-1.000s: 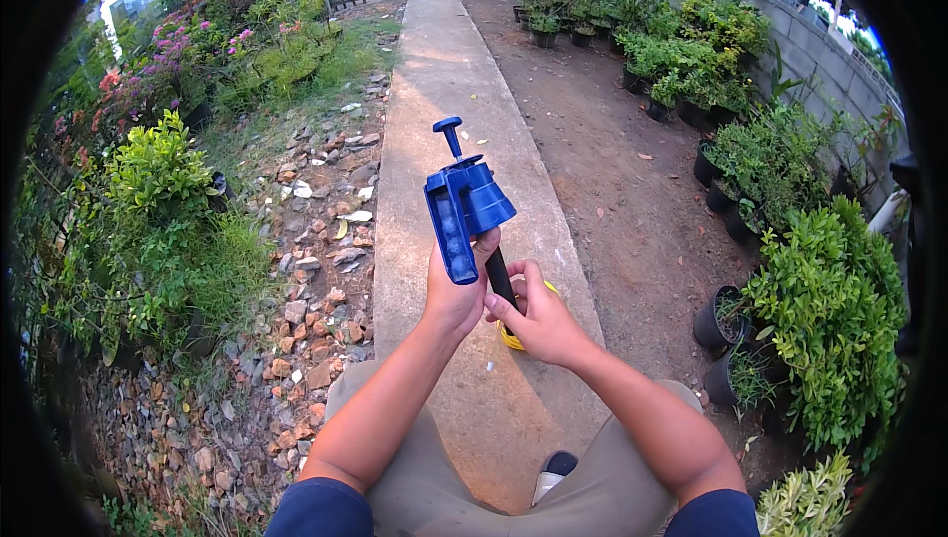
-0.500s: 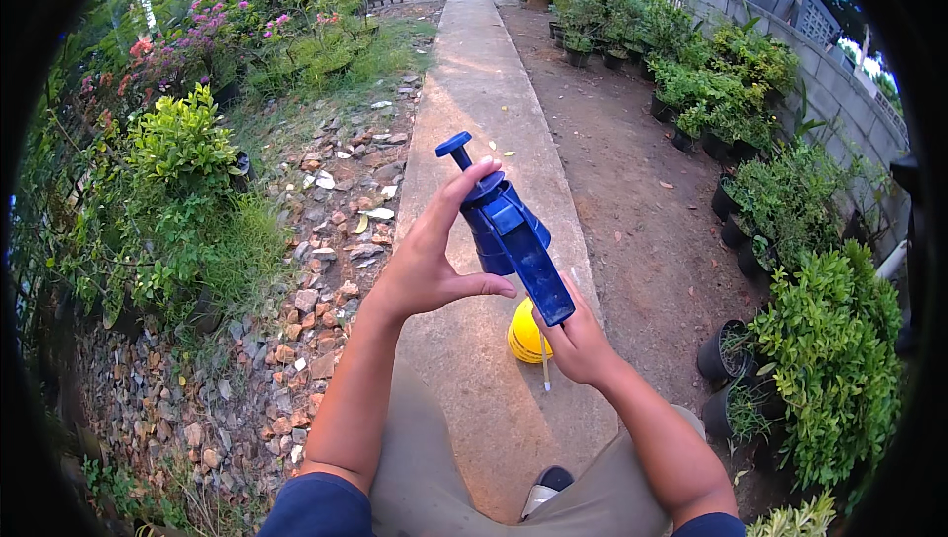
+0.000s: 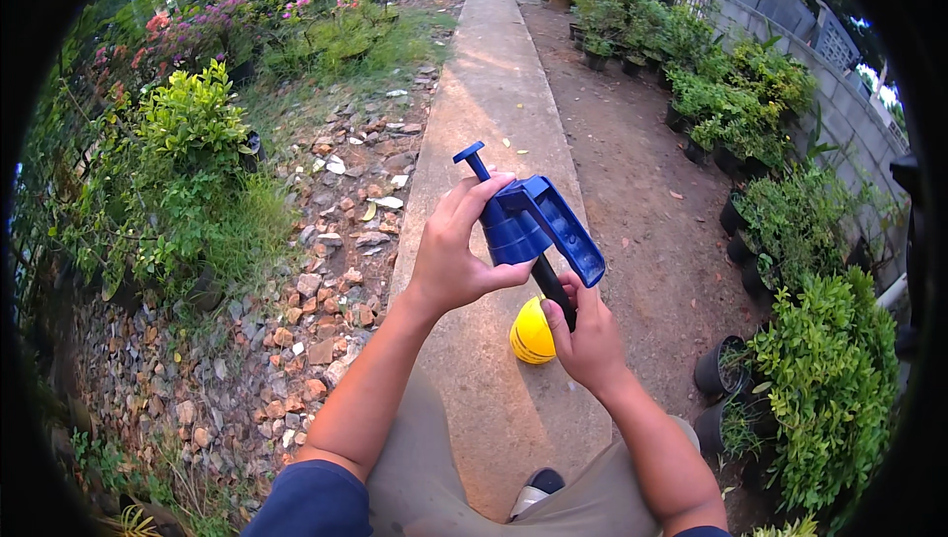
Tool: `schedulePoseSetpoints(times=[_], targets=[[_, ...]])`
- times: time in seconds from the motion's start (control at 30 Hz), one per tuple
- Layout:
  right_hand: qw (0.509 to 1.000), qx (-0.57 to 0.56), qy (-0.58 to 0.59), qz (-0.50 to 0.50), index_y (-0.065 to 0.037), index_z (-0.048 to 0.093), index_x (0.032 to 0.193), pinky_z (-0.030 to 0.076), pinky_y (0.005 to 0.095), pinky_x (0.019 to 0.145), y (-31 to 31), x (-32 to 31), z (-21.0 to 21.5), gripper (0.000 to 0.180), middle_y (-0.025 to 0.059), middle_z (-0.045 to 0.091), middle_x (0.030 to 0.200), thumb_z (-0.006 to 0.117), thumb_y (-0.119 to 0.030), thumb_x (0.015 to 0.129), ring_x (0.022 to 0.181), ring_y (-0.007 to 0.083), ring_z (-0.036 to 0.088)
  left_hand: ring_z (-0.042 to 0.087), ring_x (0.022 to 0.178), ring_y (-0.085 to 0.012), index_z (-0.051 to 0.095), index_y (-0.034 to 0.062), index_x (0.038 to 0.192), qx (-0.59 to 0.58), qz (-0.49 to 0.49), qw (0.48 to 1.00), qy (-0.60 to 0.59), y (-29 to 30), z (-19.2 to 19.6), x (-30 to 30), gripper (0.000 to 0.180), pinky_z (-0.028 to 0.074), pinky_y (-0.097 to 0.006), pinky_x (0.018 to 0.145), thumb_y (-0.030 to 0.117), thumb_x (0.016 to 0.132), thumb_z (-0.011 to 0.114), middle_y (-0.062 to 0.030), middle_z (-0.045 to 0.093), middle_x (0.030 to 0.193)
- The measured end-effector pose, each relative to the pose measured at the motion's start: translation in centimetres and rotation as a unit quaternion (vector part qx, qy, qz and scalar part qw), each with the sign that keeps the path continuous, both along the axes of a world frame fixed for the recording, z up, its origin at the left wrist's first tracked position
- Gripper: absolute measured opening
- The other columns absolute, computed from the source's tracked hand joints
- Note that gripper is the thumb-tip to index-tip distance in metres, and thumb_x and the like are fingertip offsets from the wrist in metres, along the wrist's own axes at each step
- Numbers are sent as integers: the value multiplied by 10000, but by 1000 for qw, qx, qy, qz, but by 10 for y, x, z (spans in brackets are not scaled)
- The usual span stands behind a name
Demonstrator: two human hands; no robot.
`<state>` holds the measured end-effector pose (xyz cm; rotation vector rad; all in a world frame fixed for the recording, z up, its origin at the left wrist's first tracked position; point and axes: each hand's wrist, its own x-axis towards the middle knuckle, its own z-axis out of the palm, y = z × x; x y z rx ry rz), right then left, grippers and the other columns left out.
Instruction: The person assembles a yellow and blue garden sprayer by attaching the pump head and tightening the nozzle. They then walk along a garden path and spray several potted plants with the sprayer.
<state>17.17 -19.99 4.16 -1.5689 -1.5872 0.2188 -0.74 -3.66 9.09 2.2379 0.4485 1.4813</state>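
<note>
In front of me I hold a blue sprayer pump head [image 3: 520,226] tilted, its round plunger knob up at the left and its long handle slanting down to the right. My left hand [image 3: 456,246] is wrapped round the blue body from the left, fingers near the plunger's base and thumb under the collar. Out of the collar's underside comes a black tube [image 3: 554,292]. My right hand [image 3: 590,335] grips that tube just below the handle's end. A yellow rounded container [image 3: 532,332] lies beyond my hands on the path, partly covered by the right hand.
A concrete path [image 3: 499,73] runs straight ahead. Loose stones [image 3: 326,310] and flowering bushes border it on the left. Bare soil [image 3: 632,182], potted plants [image 3: 731,364] and a grey block wall [image 3: 790,48] are on the right. My shoe [image 3: 538,488] rests on the path.
The pump head has turned, so its handle now swings out to the right and the black tube shows. My right hand has gone from beside the handle to the tube.
</note>
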Motion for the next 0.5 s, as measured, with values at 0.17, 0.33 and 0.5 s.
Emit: schedulePoseSetpoints(times=[0.17, 0.33, 0.5], targets=[[997, -29, 68, 32, 24, 530, 1362, 568, 502, 890, 7, 5, -15, 398, 252, 700, 1183, 671, -217, 1079, 1017, 444, 718, 637, 1218, -334, 632, 70, 1389, -52, 52, 997, 0, -12, -7, 8, 865, 550, -446, 1044, 291, 627, 976, -175, 600, 1301], [998, -16, 66, -2, 30, 548, 1378, 567, 505, 892, 8, 6, -23, 424, 273, 689, 1207, 710, -189, 1053, 1037, 473, 712, 631, 1211, -355, 618, 68, 1391, 54, 4, 998, -31, -9, -12, 16, 868, 558, -452, 1021, 256, 613, 955, -190, 573, 1307], [997, 78, 10, -19, 33, 593, 1324, 566, 436, 844, 2, -10, -20, 374, 194, 732, 1063, 704, -222, 1072, 934, 370, 724, 671, 1171, -400, 558, 53, 1418, 57, 35, 995, -77, -4, -22, 21, 912, 582, -455, 999, 224, 595, 912, -231, 596, 1327]])
